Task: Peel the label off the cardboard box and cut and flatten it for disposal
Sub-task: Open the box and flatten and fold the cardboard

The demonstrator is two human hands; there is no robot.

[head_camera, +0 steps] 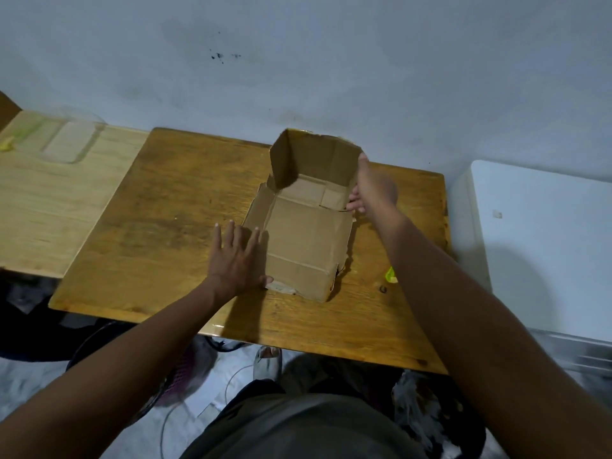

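A brown cardboard box lies partly opened out on the dark wooden table. Its near panels rest flat, while its far walls still stand upright by the wall. My left hand lies flat with spread fingers, pressing the box's left flap onto the table. My right hand reaches to the far right side and grips the standing right wall, fingers curled around its edge. A small yellow-green object, perhaps a cutter, peeks out on the table under my right forearm.
A lighter wooden table adjoins on the left, carrying a clear plastic lid and a yellow-green item. A white appliance stands to the right. A wall runs behind the tables. Clutter and bags cover the floor below.
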